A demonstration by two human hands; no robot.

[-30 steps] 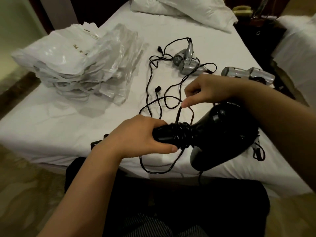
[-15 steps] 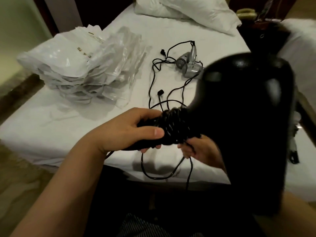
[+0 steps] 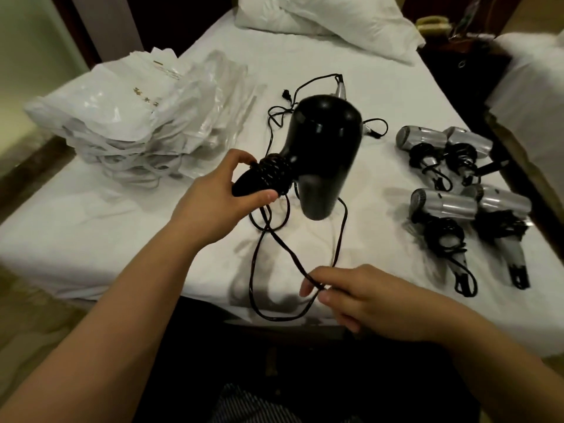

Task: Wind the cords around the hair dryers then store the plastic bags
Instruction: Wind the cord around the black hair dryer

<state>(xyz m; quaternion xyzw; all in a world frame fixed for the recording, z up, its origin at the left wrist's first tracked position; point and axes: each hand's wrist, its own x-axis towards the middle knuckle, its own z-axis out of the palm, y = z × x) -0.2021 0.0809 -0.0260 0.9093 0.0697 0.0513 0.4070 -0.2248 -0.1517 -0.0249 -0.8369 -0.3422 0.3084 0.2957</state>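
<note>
While a heap of white plastic bags (image 3: 128, 117) sits at the upper left of the frame on the white bed (image 3: 91, 233), the left hand (image 3: 213, 199) at centre left grips the handle of a black hair dryer (image 3: 320, 148), fingers and thumb curled round its lower end. Several turns of black cord (image 3: 305, 276) are already wrapped tight around that handle just beside the fingers, and the dryer's barrel is lifted above the sheet in the middle of the frame. From the coil the loose cord hangs down in long loops over the bed's near edge and runs to the lower centre right, where the right hand (image 3: 369, 300) pinches it between thumb and fingertips. Behind the black dryer, at upper centre, part of a silver hair dryer (image 3: 341, 88) shows with its unwound cord and plug trailing across the sheet. Farther right, four silver hair dryers (image 3: 451, 190) lie close together in two pairs, each with black cord bundled around its handle. White pillows (image 3: 329, 19) lie at the top centre, and a dark bedside table (image 3: 460, 62) stands at the upper right.
</note>
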